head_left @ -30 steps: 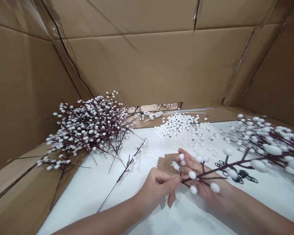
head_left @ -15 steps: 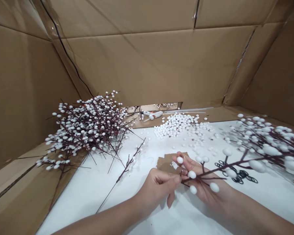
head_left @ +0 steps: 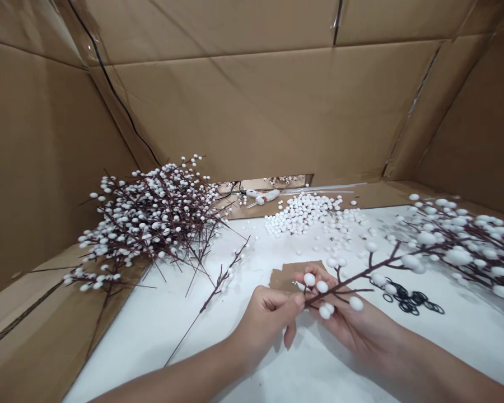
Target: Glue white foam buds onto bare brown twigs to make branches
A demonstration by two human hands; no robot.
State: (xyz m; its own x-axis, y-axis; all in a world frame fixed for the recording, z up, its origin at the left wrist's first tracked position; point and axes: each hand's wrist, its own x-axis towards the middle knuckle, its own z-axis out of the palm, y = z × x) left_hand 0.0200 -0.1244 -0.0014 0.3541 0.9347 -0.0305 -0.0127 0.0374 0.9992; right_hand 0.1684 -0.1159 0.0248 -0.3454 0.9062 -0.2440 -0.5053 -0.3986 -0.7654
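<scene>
An artificial berry branch [head_left: 355, 278], dark brown with white oval berries, slants up to the right above the table. My left hand [head_left: 269, 316] pinches its lower stem between thumb and fingers. Behind and under the same branch, my right hand [head_left: 361, 330] has its fingers curled round the lower twigs, close to a white berry [head_left: 309, 279]. Berries and stem partly hide those fingertips. A torn piece of brown cardboard [head_left: 283, 277] lies just beyond the hands. Left of them rests a bare twig [head_left: 220, 280] with a long thin stem.
A large pile of berry branches [head_left: 151, 212] stands at the left, another bunch [head_left: 479, 240] at the right. Loose white berries [head_left: 302, 212] lie at the back, near a glue gun [head_left: 262, 196] and clear sticks. Black rings [head_left: 411, 299] lie right of my hands. Cardboard walls [head_left: 252, 112] enclose the table.
The branch has shifted slightly left and its outer part has tilted up. My right fingertips have drawn back a little behind the berry at the lower end. My left hand keeps its pinch.
</scene>
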